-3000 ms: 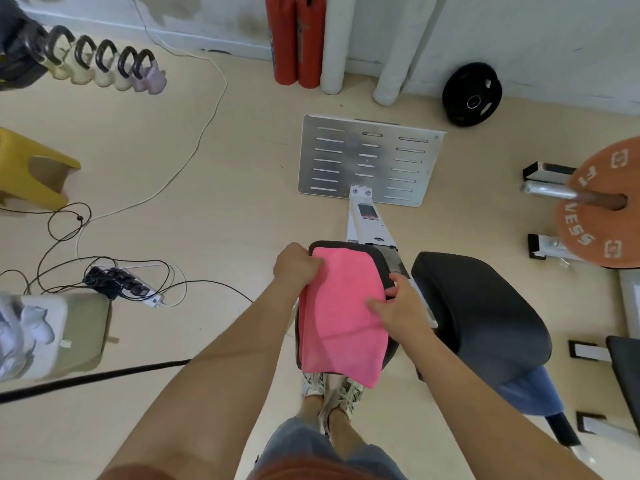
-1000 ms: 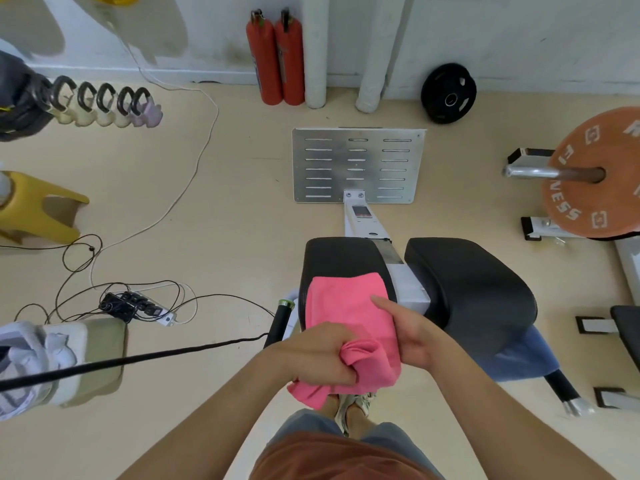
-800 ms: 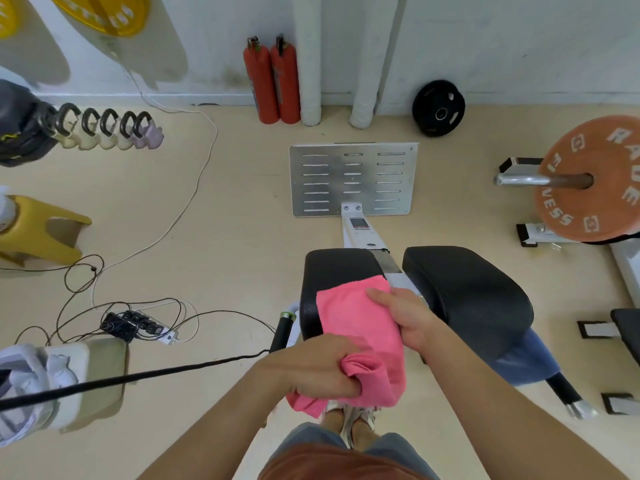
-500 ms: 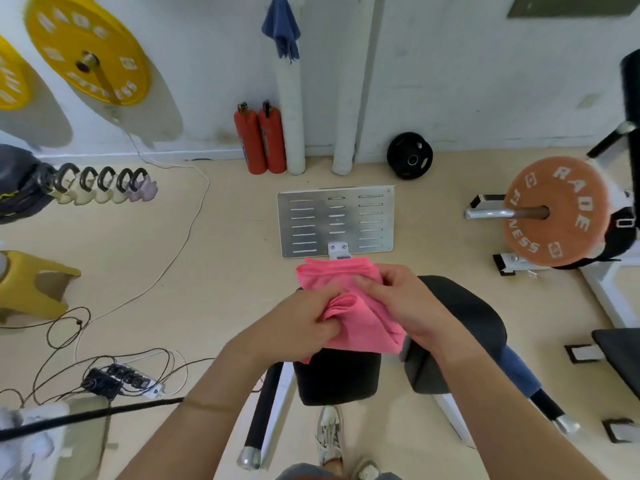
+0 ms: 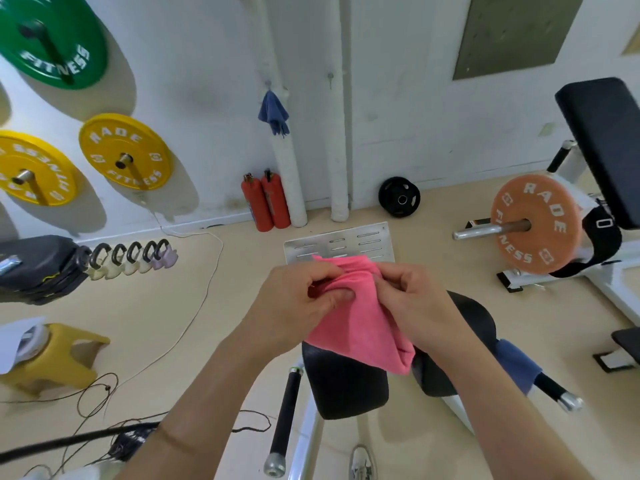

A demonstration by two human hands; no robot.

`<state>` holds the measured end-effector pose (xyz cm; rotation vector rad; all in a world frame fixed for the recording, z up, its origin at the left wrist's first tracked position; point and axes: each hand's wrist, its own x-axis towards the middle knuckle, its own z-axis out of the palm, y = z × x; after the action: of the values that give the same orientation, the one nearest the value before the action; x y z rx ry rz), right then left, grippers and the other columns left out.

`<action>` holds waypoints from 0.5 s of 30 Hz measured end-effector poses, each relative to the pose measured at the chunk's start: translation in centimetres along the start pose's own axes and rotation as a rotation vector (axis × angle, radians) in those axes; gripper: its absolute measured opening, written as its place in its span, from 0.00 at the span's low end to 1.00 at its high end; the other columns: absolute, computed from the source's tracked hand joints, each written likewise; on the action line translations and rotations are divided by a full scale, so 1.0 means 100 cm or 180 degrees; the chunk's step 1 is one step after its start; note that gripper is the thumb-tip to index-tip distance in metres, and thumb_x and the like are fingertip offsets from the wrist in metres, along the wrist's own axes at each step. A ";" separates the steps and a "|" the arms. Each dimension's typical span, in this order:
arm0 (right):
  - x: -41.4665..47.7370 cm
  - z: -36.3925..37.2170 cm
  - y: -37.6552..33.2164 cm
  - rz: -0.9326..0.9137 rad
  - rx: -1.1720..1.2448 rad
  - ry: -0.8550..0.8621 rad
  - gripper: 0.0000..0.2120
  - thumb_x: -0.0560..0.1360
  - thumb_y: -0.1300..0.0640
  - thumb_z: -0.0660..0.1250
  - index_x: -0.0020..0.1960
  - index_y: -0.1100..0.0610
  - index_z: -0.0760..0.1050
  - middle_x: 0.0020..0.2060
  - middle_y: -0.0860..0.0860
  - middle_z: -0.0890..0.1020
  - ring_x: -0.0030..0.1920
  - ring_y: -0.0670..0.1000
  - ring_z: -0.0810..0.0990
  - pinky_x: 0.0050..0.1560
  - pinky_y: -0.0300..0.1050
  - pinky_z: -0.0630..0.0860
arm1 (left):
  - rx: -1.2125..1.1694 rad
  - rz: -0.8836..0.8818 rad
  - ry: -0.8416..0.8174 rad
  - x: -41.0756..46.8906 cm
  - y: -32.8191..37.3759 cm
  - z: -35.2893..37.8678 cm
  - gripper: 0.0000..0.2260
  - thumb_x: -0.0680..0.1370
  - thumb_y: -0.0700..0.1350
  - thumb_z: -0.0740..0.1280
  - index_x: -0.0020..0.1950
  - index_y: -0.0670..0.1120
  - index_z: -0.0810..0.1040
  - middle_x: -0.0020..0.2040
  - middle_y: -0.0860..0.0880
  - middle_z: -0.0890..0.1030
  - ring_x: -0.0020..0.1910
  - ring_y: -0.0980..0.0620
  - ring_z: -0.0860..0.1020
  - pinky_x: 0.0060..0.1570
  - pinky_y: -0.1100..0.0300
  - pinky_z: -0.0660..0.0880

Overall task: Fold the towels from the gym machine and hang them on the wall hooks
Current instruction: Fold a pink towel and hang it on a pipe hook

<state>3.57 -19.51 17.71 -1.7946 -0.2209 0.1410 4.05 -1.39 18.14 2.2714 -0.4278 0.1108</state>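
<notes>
Here, at frame centre, my two hands hold the pink towel (image 5: 360,317).
Left hand (image 5: 298,303) and right hand (image 5: 412,306) both pinch its upper edge.

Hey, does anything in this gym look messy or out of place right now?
The blue towel on the wall hook hangs bunched up, not folded. Loose black cables sprawl in a tangle across the floor at left.

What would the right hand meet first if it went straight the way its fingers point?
The right hand points left into the pink towel it pinches; past that fold, probably the left hand, though depth is unclear.
</notes>
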 end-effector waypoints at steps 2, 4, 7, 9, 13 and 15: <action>-0.014 0.006 -0.008 -0.0039 0.0094 -0.0004 0.11 0.79 0.55 0.62 0.50 0.46 0.83 0.42 0.46 0.86 0.46 0.45 0.83 0.48 0.40 0.79 | 0.0056 -0.0033 0.0164 -0.011 0.009 -0.006 0.08 0.72 0.46 0.73 0.49 0.55 0.83 0.41 0.65 0.81 0.46 0.63 0.78 0.47 0.72 0.72; -0.025 0.014 -0.016 -0.0102 0.0176 -0.0039 0.11 0.79 0.53 0.62 0.48 0.46 0.83 0.41 0.48 0.86 0.46 0.48 0.83 0.49 0.44 0.78 | 0.0209 0.0008 0.0321 -0.022 0.014 -0.012 0.08 0.72 0.45 0.73 0.50 0.53 0.83 0.41 0.63 0.81 0.45 0.62 0.78 0.48 0.70 0.73; -0.037 0.027 -0.031 -0.0295 0.0162 -0.0180 0.11 0.75 0.43 0.64 0.41 0.44 0.83 0.36 0.49 0.84 0.40 0.48 0.82 0.42 0.47 0.77 | 0.0372 0.0013 0.0470 -0.037 0.019 -0.027 0.08 0.73 0.45 0.72 0.51 0.53 0.84 0.42 0.59 0.83 0.43 0.61 0.79 0.46 0.68 0.74; -0.042 0.038 -0.038 -0.0405 0.0035 -0.0197 0.09 0.71 0.42 0.70 0.47 0.45 0.82 0.40 0.49 0.85 0.44 0.51 0.83 0.47 0.53 0.81 | 0.0337 -0.0022 0.0504 -0.043 0.021 -0.039 0.08 0.73 0.46 0.72 0.51 0.53 0.83 0.40 0.61 0.82 0.41 0.63 0.78 0.43 0.71 0.72; -0.035 0.061 -0.048 -0.0582 -0.0312 0.0040 0.06 0.75 0.55 0.69 0.50 0.46 0.81 0.42 0.47 0.84 0.45 0.47 0.82 0.50 0.52 0.80 | 0.0543 0.0292 0.0379 -0.049 0.012 -0.068 0.05 0.71 0.48 0.74 0.45 0.51 0.82 0.48 0.57 0.80 0.49 0.60 0.75 0.51 0.66 0.70; -0.029 0.071 -0.057 -0.0573 -0.0338 -0.0219 0.08 0.75 0.56 0.68 0.48 0.43 0.81 0.42 0.45 0.84 0.45 0.44 0.81 0.50 0.45 0.79 | 0.0413 0.0267 0.0092 -0.053 0.000 -0.091 0.07 0.68 0.48 0.76 0.39 0.49 0.80 0.56 0.57 0.78 0.58 0.60 0.73 0.58 0.68 0.67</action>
<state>-1.23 -12.13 21.52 -1.8670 -0.4447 0.0637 -0.43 6.77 23.15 2.3761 -0.5140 0.2196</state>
